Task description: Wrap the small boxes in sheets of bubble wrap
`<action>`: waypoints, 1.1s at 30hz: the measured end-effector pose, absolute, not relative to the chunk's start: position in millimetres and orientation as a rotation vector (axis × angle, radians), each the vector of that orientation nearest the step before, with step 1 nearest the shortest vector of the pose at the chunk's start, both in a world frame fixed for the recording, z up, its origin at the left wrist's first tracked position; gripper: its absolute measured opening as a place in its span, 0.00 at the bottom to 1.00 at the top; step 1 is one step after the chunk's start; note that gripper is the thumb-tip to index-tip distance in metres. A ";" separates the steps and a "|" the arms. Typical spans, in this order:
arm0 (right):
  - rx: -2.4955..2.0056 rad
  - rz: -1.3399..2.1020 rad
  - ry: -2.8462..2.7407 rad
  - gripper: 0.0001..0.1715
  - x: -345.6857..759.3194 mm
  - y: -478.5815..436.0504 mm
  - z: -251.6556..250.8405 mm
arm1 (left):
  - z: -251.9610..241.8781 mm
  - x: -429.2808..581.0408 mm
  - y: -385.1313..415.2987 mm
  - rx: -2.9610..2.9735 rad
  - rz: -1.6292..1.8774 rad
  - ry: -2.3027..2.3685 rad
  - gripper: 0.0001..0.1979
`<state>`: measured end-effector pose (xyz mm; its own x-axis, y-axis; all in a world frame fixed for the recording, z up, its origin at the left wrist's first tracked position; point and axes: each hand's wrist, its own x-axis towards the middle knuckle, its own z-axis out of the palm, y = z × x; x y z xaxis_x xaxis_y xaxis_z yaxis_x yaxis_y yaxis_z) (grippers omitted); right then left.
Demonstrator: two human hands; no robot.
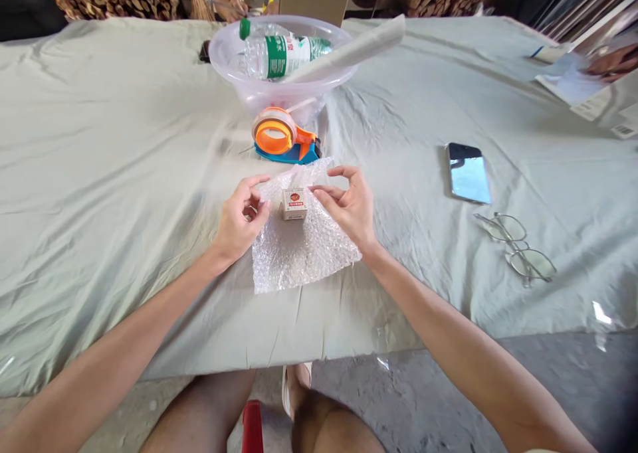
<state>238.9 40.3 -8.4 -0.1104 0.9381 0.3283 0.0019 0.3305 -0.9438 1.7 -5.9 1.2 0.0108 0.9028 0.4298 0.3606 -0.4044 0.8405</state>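
A small printed cardboard box (294,204) with a red emblem sits on a sheet of bubble wrap (309,257) on the cloth-covered table. To the box's left, my left hand (243,214) hovers at the wrap's edge, fingers loosely curled and thumb apart, holding nothing visible. My right hand (351,204) is over the wrap's right side, its index finger raised. Its thumb and another fingertip come close together beside the box; I see nothing clearly held. Just beyond the wrap rests an orange and blue tape dispenser (286,137) with a roll of clear tape.
Behind the dispenser stands a translucent plastic basin (234,84) holding a green-capped water bottle (284,56) and a white roll (359,44). At right lie a phone (468,174) and glasses (518,246). Other people's hands show at the far side and right edge.
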 end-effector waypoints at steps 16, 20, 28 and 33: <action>-0.755 0.587 -2.191 0.13 240.2 31.0 -6.3 | -4.1 4.5 -9.0 1.839 1.308 1.322 0.15; -0.674 0.711 -2.178 0.14 238.7 26.8 -3.7 | 0.9 9.9 -16.5 1.881 1.430 1.283 0.17; -0.720 0.766 -2.175 0.13 232.2 23.0 -6.2 | 10.8 20.9 -31.8 2.014 1.402 1.313 0.16; -0.747 0.750 -2.197 0.33 231.1 21.2 -12.2 | 5.4 24.2 -31.4 2.017 1.481 1.281 0.17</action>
